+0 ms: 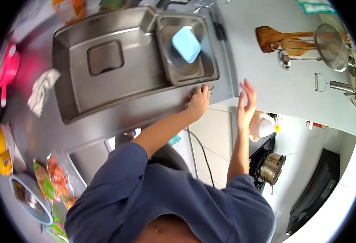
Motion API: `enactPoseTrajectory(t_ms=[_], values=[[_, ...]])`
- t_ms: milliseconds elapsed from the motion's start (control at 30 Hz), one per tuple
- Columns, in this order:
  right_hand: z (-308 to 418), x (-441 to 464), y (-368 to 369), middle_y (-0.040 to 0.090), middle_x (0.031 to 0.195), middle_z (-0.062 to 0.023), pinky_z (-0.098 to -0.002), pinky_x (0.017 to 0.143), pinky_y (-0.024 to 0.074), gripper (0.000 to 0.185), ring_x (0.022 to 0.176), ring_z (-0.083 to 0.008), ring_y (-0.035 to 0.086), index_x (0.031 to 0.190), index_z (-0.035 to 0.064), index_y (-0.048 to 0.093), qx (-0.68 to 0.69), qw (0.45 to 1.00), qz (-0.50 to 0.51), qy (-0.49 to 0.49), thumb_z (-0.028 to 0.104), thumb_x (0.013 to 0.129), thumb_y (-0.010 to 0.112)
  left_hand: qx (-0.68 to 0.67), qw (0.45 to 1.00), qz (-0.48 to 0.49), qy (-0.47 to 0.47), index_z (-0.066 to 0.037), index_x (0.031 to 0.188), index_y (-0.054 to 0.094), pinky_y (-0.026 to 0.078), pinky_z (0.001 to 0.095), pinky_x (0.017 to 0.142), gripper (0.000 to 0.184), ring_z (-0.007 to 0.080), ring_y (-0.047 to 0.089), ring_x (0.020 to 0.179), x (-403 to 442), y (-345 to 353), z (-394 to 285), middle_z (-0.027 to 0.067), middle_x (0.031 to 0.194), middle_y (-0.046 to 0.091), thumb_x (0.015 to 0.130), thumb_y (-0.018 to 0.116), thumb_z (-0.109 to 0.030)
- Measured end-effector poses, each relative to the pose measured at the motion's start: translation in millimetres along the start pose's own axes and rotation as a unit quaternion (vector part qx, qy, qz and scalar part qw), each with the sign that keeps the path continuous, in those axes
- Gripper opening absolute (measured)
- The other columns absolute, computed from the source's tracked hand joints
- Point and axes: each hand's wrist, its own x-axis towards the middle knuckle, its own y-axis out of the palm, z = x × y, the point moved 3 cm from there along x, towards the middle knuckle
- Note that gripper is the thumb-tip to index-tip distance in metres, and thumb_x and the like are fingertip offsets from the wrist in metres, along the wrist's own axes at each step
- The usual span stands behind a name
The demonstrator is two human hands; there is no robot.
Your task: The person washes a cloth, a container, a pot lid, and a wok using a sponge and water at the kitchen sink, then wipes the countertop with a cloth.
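My left hand (199,103) is at the front rim of the sink (121,102), below the small basin. Its fingers are curled over something small and dark greenish, mostly hidden, that I cannot make out. To its right, my right hand (246,104) is raised in front of the pale wall, fingers stretched out and holding nothing. A light blue rounded rectangular piece (187,45) lies tilted in the small basin, over what looks like a clear bowl (172,56).
A crumpled cloth (42,91) lies left of the sink, near a pink strainer (10,69). Food packages (58,174) and a blue-rimmed bowl (31,199) are at lower left. Wooden spatulas (269,39) and a sieve (331,47) hang at right. A metal pot (272,168) sits on the stove.
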Motion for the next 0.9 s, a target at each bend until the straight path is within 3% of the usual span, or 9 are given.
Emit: enactPoseTrajectory(t_ms=[67,267,367,467,567,700,767,833,900], values=[[-24,-19,-5,0.054,0.123,-0.0153,-0.0392,0.1,0.0369,0.023,0.117,-0.0304,0.049,0.108,0.0032,0.062,0.01,0.998,-0.007,0.053,0.008,0.09,0.05,-0.01,1.0,-0.002,-0.003,0.009,0.125,0.044,0.055,0.0248,0.055,0.053,0.021,0.051,0.085,27,26,-19,0.0091,0.102,0.045,0.077,0.055,-0.011],[-70,-47,-1,0.057,0.12,-0.0146,-0.0399,0.098,0.0386,0.021,0.115,-0.03,0.051,0.104,0.0033,0.064,0.024,0.991,0.031,0.129,0.005,0.089,0.05,-0.046,0.998,-0.016,0.028,-0.004,0.113,0.052,0.056,0.0307,0.056,0.034,0.0248,0.055,0.093,122,62,-45,0.0089,0.103,0.046,0.08,0.054,-0.011],[-84,-44,5,0.059,0.116,-0.0147,-0.0378,0.097,0.0392,0.02,0.112,-0.028,0.054,0.103,0.0012,0.064,0.047,0.989,0.048,0.133,0.004,0.089,0.049,-0.035,0.999,0.011,0.009,-0.008,0.115,0.053,0.055,0.0359,0.057,0.033,0.0271,0.059,0.084,178,69,-25,0.0089,0.101,0.05,0.082,0.051,-0.012],[-97,-16,26,0.061,0.112,-0.0138,-0.0358,0.094,0.0416,0.02,0.108,-0.0277,0.057,0.101,0.0006,0.063,0.117,0.984,0.034,0.127,-0.002,0.087,0.048,-0.13,0.988,-0.03,-0.077,-0.008,0.106,0.047,0.053,0.0431,0.064,0.034,0.0328,0.062,0.087,217,59,18,0.0125,0.099,0.055,0.076,0.063,-0.011],[-127,54,69,0.06,0.114,-0.0179,-0.0354,0.091,0.0432,0.031,0.107,-0.033,0.056,0.106,0.0016,0.061,0.101,0.993,-0.006,0.059,-0.011,0.082,0.045,-0.149,0.976,-0.061,-0.149,-0.008,0.101,0.044,0.051,0.0456,0.067,0.037,0.0359,0.063,0.079,246,46,60,0.0145,0.097,0.056,0.073,0.069,-0.012],[-170,160,165,0.044,0.131,-0.0242,-0.0413,0.1,0.0382,0.043,0.119,-0.0399,0.044,0.122,0.0015,0.049,-0.01,0.999,0.046,0.016,-0.004,0.08,0.044,-0.212,0.937,-0.164,-0.223,-0.005,0.101,0.042,0.049,0.0485,0.071,0.034,0.0409,0.058,0.084,270,23,119,0.0175,0.1,0.052,0.075,0.064,-0.01],[-190,194,210,0.041,0.133,-0.0267,-0.0424,0.095,0.0411,0.043,0.115,-0.0408,0.047,0.126,0.0013,0.044,-0.163,0.984,0.062,-0.017,0.002,0.083,0.043,-0.245,0.922,-0.225,-0.199,-0.006,0.102,0.042,0.048,0.0481,0.073,0.035,0.0414,0.056,0.088,277,-12,134,0.0177,0.103,0.049,0.075,0.064,-0.01],[-192,216,229,0.04,0.134,-0.0271,-0.043,0.093,0.0424,0.044,0.112,-0.0409,0.048,0.128,0.0015,0.042,-0.228,0.971,0.074,-0.019,0.003,0.085,0.042,-0.228,0.936,-0.2,-0.177,-0.007,0.108,0.045,0.047,0.0438,0.076,0.035,0.0393,0.056,0.09,283,-43,134,0.0166,0.107,0.049,0.076,0.06,-0.007],[-190,233,232,0.048,0.125,-0.0274,-0.0448,0.085,0.0453,0.044,0.103,-0.0369,0.055,0.131,0.0011,0.037,-0.222,0.958,0.161,0.084,0.009,0.088,0.04,-0.214,0.945,-0.197,-0.148,-0.007,0.11,0.046,0.047,0.043,0.077,0.036,0.0388,0.056,0.09,292,-48,142,0.0164,0.109,0.048,0.076,0.06,-0.005]])
